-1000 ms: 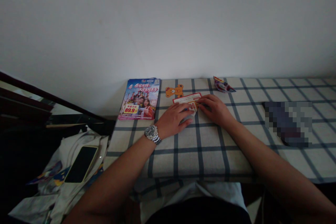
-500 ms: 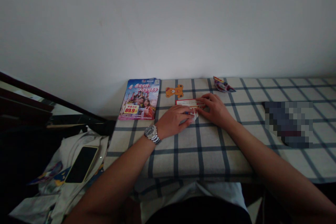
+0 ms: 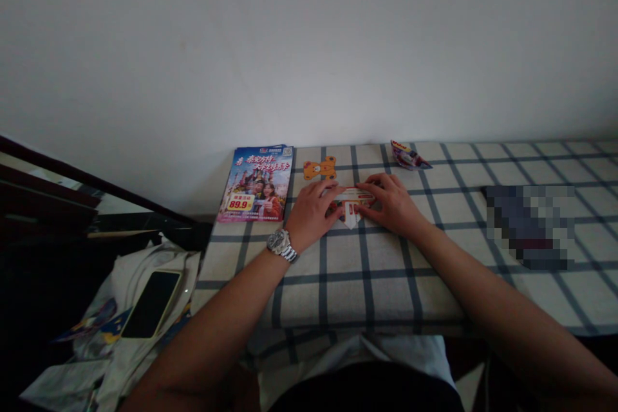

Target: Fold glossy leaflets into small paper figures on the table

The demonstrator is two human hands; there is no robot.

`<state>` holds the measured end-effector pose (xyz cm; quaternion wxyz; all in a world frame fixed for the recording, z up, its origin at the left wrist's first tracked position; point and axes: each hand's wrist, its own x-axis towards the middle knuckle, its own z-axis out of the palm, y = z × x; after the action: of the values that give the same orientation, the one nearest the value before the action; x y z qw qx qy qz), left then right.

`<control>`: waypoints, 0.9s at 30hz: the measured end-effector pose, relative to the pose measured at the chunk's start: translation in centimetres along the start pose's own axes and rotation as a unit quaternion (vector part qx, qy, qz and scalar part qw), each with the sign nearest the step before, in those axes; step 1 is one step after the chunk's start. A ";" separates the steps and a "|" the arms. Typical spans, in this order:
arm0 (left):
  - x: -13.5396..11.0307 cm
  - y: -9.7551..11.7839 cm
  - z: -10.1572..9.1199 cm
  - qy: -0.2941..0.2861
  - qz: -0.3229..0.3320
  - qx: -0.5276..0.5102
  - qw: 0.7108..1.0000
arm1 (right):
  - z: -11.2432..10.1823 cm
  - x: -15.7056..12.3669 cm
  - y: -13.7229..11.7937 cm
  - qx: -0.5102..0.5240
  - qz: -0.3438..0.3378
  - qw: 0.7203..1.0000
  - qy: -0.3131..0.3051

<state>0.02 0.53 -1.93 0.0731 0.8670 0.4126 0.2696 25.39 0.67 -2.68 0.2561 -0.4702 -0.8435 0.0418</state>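
A small red and white printed paper (image 3: 351, 204), partly folded with a white point at its near edge, lies on the checked tablecloth (image 3: 367, 270). My left hand (image 3: 312, 211), with a metal watch on the wrist, presses down on the paper's left side with curled fingers. On the paper's right side rests my right hand (image 3: 390, 202), fingers bent and pressing. Both hands hold the paper flat between them.
A colourful flyer (image 3: 257, 183) lies at the table's back left, an orange bear cut-out (image 3: 319, 168) beside it, and a folded paper piece (image 3: 409, 156) near the wall. A pixelated dark object (image 3: 528, 225) sits at right. A phone (image 3: 151, 303) lies on cloth left of the table.
The paper's far flap has been folded down toward me, so the piece is now smaller. Both hands have shifted slightly and now press on either side of it.
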 end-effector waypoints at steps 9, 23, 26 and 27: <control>0.0 -0.4 0.0 -0.015 -0.037 0.030 0.999 | 0.0 0.1 0.0 0.001 0.004 1.000 -0.005; 0.1 -0.3 0.0 -0.013 -0.026 0.016 0.999 | -0.2 0.3 -0.4 0.030 0.005 1.000 -0.006; 0.2 -0.2 -0.1 -0.008 -0.014 0.013 1.000 | -0.3 0.3 -0.4 0.042 0.000 0.999 -0.007; 0.2 -0.2 -0.1 -0.006 -0.010 0.011 1.000 | -0.4 0.3 -0.3 0.046 -0.001 0.999 -0.007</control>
<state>-0.03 0.77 -1.85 0.0686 0.8654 0.4237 0.2586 25.18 0.68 -2.13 0.2716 -0.4565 -0.8431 0.0834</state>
